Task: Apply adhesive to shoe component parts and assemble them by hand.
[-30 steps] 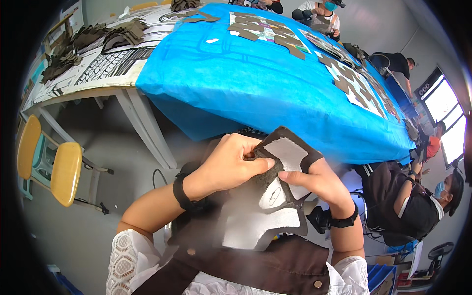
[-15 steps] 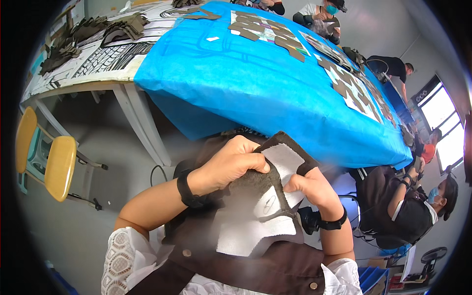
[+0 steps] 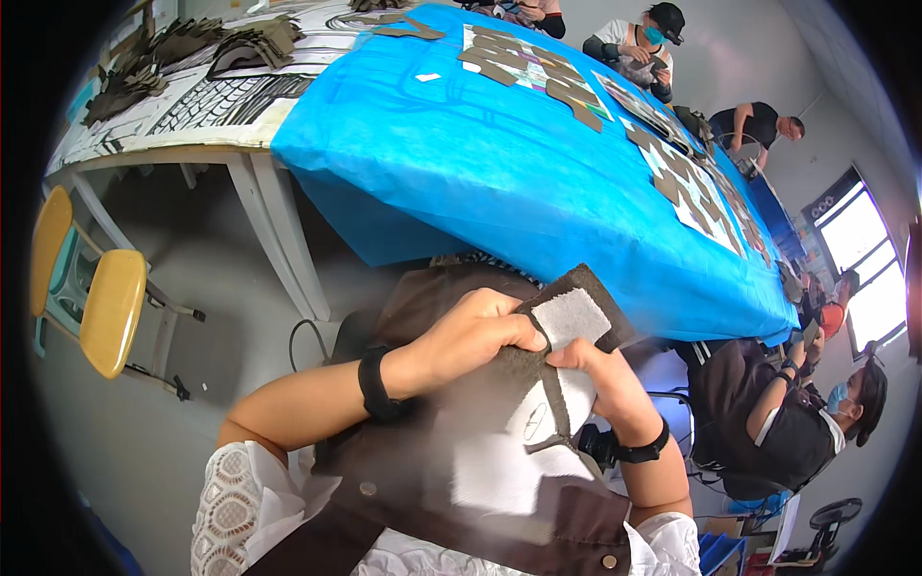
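Above my lap I hold a dark brown, felt-like fabric piece (image 3: 571,315) with pale white backing patches on the side facing me. A dark seam strip runs between the patches, and a small oval outline is drawn on one of them. My left hand (image 3: 480,334) grips the piece's left edge, thumb on top and fingers curled behind. Close beside that thumb, my right hand (image 3: 607,379) pinches the piece from the right, its fingers mostly hidden underneath. The lower part of the fabric hangs toward my brown apron (image 3: 480,538) and looks blurred.
A table under a blue cover (image 3: 461,173) stands ahead, with sheets of brown cut pieces (image 3: 687,187) on it. Stacked dark pieces (image 3: 254,43) lie far left. A yellow chair (image 3: 113,312) is at left. A masked co-worker (image 3: 792,413) sits at right; others work farther off.
My thumbs have come closer together, the right one moving up along the seam. The fabric has shifted slightly right. At the far end, a co-worker in black has turned and straightened somewhat.
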A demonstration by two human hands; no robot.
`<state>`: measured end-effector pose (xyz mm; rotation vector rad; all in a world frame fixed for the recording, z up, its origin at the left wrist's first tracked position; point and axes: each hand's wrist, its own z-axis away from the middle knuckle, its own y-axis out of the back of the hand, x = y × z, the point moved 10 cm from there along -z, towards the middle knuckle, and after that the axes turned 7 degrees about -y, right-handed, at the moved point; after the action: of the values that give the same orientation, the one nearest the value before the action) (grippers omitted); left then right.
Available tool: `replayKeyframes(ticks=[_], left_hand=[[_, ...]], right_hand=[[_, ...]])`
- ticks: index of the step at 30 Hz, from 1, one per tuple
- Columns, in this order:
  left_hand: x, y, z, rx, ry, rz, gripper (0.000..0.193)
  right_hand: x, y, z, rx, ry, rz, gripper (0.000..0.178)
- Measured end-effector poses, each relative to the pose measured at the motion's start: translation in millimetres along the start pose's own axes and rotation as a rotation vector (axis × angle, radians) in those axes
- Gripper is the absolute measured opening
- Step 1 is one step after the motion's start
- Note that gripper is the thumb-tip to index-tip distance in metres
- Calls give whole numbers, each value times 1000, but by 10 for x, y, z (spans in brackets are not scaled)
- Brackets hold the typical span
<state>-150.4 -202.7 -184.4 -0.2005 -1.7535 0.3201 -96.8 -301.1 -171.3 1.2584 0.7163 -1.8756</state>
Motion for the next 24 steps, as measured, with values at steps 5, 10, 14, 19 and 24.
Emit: replayKeyframes(ticks=[5,10,14,19,24], left_hand=[[-32,-42,36,-72,51,135,23],[-72,-158,89,-149,108,337,26],[-83,-274,150,-174,88,495,29],[-44,-248,137,-162,42,516,28],[29,31,100,-15,-40,200,23]], right_hand=[[103,37,19,46,105,50,23],[98,-74,13,-124,107,19,33],[30,52,32,16,121,117,37],[-161,-138,57,-87,209,26,35],[-496,36,113,258,241,895,38]])
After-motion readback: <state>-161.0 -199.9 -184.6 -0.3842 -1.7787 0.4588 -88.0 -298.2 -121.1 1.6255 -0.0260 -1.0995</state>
